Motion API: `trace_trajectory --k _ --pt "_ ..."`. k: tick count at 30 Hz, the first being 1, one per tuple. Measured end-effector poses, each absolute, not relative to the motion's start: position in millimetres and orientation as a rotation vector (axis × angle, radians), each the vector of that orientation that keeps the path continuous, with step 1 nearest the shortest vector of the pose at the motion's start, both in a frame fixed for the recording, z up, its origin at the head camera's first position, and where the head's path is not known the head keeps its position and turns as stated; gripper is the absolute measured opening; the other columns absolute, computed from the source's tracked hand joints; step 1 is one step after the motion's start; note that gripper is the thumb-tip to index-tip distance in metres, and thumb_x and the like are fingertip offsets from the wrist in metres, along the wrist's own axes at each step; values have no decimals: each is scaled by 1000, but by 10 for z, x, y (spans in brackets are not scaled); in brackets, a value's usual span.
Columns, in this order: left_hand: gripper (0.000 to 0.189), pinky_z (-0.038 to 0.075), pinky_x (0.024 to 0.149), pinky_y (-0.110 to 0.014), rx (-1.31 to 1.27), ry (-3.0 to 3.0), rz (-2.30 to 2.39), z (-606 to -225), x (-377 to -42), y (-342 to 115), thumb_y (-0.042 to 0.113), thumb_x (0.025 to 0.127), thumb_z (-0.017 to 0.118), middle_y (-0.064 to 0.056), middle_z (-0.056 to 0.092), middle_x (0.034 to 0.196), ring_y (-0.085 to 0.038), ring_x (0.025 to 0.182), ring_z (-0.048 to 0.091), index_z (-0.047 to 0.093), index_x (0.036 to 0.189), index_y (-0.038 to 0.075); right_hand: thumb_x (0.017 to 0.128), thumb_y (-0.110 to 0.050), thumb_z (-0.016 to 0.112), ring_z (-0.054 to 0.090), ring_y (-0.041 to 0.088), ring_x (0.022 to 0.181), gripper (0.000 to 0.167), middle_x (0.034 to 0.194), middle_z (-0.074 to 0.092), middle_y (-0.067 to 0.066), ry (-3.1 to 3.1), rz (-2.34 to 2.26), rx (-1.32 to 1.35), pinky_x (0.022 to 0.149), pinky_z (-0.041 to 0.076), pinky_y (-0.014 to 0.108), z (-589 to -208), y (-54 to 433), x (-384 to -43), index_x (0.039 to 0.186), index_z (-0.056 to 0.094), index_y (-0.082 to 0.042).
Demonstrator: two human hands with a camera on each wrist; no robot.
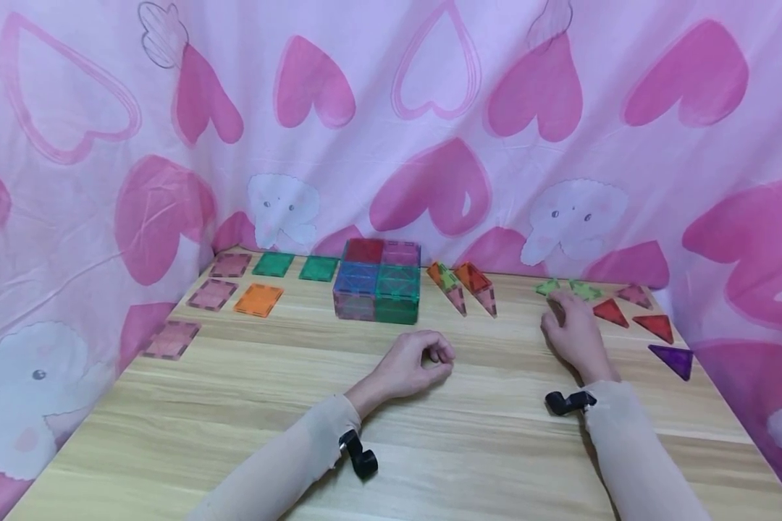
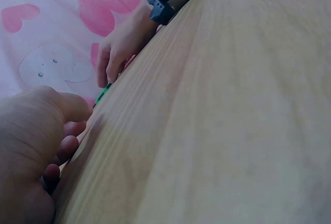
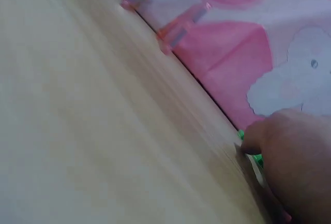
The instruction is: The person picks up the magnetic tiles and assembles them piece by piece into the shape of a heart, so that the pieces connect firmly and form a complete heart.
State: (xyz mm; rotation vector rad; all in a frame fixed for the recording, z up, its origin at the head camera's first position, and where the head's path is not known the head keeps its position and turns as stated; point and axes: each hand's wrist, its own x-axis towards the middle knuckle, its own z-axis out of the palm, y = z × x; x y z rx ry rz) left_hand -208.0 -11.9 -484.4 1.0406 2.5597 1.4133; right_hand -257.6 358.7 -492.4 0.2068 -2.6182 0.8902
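Note:
My right hand (image 1: 576,334) reaches to the far right of the table, thumb and forefinger apart, with its fingertips right at a light green triangular magnetic tile (image 1: 547,287). Another light green triangular tile (image 1: 585,290) lies just beyond the knuckles. In the left wrist view, the right hand (image 2: 120,48) points its fingers down at a green tile edge (image 2: 103,93). Nearer the middle, my left hand (image 1: 404,365) rests on the table, loosely curled and holding nothing. Behind it stands a block of coloured square tiles (image 1: 376,282), red, pink, blue and green.
Two narrow tile pieces (image 1: 476,286) in orange, green and pink stand right of the block. Several loose square tiles (image 1: 258,299) lie at left. Red triangles (image 1: 654,328), a pink one (image 1: 635,294) and a purple one (image 1: 673,360) lie at right. A heart-patterned curtain (image 1: 430,145) surrounds the table.

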Motion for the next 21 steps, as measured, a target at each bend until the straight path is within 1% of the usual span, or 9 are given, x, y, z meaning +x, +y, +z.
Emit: trace_trajectory --k 3,7,9,11,14,16,18,21 --pt "11 56 85 -24 1042 2560 1401 -4852 -2073 -119 8 99 80 -2 78 103 -8 92 66 79 109 11 104 -6 66 43 63 140 42 145 55 41 -2608 851 237 117 33 75 -4967 3544 -2479 140 64 14" --pt "11 56 85 -24 1048 2561 1396 -4875 -2068 -124 9 99 80 -2 78 104 -9 92 66 79 109 11 99 2 68 48 59 130 31 133 62 35 -2555 855 248 109 37 72 -4975 3462 -2287 129 73 11" --pt "11 56 85 -23 1046 2561 1404 -4882 -2068 -127 9 99 80 -1 78 104 -8 92 66 78 109 12 99 3 69 54 53 122 26 126 67 31 -2540 856 254 101 42 64 -4968 3417 -2190 123 77 8" --pt "11 56 85 -24 1044 2563 1409 -4883 -2067 -127 9 99 81 0 78 104 -7 92 66 78 109 12 99 4 70 58 44 114 22 121 70 24 -2536 868 248 93 44 54 -4951 3371 -2085 118 80 3" --pt "12 57 86 -24 1040 2560 1419 -4876 -2068 -128 9 99 81 1 77 104 -6 92 66 78 109 13 100 3 70 59 28 101 20 113 75 14 -2537 881 243 83 42 35 -4929 3289 -1926 112 84 -5" --pt "13 57 86 -25 1043 2558 1424 -4869 -2068 -128 8 98 81 1 77 104 -7 92 66 78 110 12 100 3 71 59 22 97 21 110 76 9 -2531 900 274 80 43 28 -4916 3220 -1826 110 85 -9" --pt "13 58 86 -24 1046 2552 1435 -4864 -2068 -128 8 97 82 1 77 104 -7 92 67 78 110 11 99 5 73 60 19 96 22 108 77 6 -2518 915 334 78 44 22 -4916 3139 -1747 108 86 -11" --pt "14 58 86 -24 1051 2551 1441 -4863 -2070 -127 8 97 83 2 77 103 -8 92 67 78 110 11 97 6 75 63 18 100 24 109 78 1 -2514 934 436 81 45 19 -4919 3002 -1648 108 86 -12"
